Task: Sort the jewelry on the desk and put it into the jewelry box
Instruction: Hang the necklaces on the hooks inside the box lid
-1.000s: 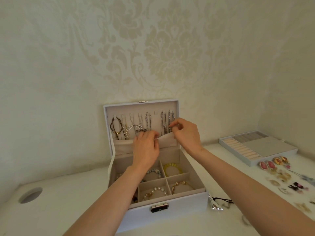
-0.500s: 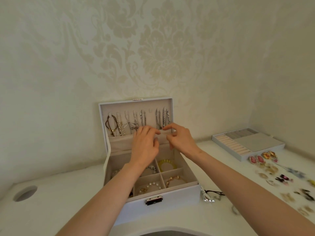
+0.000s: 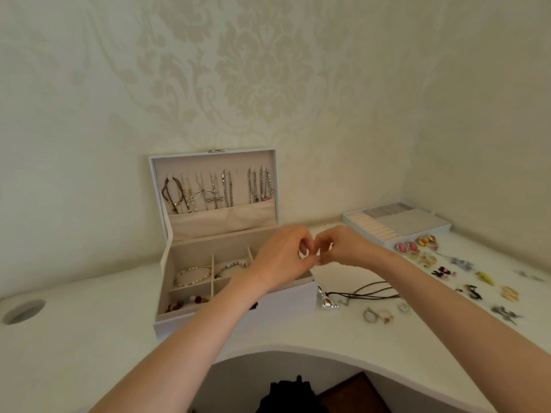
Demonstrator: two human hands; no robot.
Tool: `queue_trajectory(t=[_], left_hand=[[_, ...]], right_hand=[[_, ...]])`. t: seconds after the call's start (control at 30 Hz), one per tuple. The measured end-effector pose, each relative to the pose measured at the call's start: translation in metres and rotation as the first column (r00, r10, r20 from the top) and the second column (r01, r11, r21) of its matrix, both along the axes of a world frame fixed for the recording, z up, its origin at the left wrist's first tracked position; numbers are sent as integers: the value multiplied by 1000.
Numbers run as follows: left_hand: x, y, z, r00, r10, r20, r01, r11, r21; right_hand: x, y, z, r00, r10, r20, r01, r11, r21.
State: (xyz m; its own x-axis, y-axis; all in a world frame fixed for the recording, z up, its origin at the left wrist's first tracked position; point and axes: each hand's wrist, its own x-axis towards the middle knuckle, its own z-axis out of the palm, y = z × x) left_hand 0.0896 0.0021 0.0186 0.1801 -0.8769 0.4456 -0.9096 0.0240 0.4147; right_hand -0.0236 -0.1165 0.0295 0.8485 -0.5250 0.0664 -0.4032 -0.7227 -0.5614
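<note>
The white jewelry box [image 3: 190, 323] stands open on the desk, with several necklaces [image 3: 214, 189] hanging inside its raised lid. Bracelets [image 3: 193, 274] lie in its compartments. My left hand [image 3: 280, 257] and my right hand [image 3: 343, 245] meet above the box's right edge, fingers curled and fingertips touching. Both are blurred, and nothing shows between the fingers. A black cord necklace [image 3: 369, 293] with a silver pendant lies on the desk just below my right hand. Rings [image 3: 375, 315] lie nearer to me.
A white ring tray [image 3: 414, 219] sits at the back right. Several earrings, pink ones [image 3: 407, 248] among them, are scattered along the right side of the desk. A round cable hole [image 3: 24, 311] is at the far left. The desk's front edge curves inward.
Both hands have left the lid's pocket and come down and right, meeting over the box's right edge. The view has shifted, so more of the desk's front shows.
</note>
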Motion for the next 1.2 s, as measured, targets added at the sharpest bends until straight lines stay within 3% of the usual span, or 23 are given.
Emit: queue_trajectory(t=[0.13, 0.27, 0.47, 0.57, 0.67, 0.8, 1.2], left_hand=[[-13, -7, -10, 995, -74, 66, 71, 996, 57], [-14, -8, -16, 997, -75, 36, 72, 994, 83], [-15, -5, -16, 997, -67, -48, 73, 988, 133], [-17, -6, -16, 990, -68, -125, 84, 988, 126], [-17, -7, -13, 964, -61, -258, 70, 997, 25], [-4, -7, -6, 941, 2, -338, -48, 990, -129], [67, -1, 16, 922, 221, -319, -305, 920, -245]], right_hand=[[-27, 1, -7, 966, 91, -241, -79, 995, 59], [-33, 4, -22, 961, 53, -271, -53, 999, 7], [-31, 3, -21, 999, -15, -52, 16, 1000, 12], [-27, 2, -11, 985, -99, 143, 77, 986, 147], [-21, 5, 0, 951, -128, 282, 38, 952, 305], [-4, 14, 13, 919, -131, 371, -9, 936, 351], [67, 23, 33, 877, -164, 451, 40, 961, 272]])
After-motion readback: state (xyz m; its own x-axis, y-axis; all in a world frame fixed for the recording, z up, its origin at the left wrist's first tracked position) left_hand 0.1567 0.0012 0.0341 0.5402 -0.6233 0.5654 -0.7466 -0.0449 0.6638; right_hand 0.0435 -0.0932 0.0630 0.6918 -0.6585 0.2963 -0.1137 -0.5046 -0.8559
